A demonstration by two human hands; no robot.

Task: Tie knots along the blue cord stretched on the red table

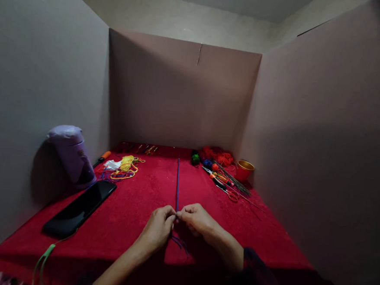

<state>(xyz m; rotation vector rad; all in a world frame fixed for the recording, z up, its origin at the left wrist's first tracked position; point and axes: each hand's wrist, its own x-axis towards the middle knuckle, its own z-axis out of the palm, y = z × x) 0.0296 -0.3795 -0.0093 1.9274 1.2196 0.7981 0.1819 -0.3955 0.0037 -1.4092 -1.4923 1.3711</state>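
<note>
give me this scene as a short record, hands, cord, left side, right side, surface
left hand: pinching the blue cord
right hand: pinching it too, beside the left
cord: stretches straight away; loose strands nearer
left side: purple container, black phone, yellow yarn
right side: scissors, red cup
surface: red cloth
</note>
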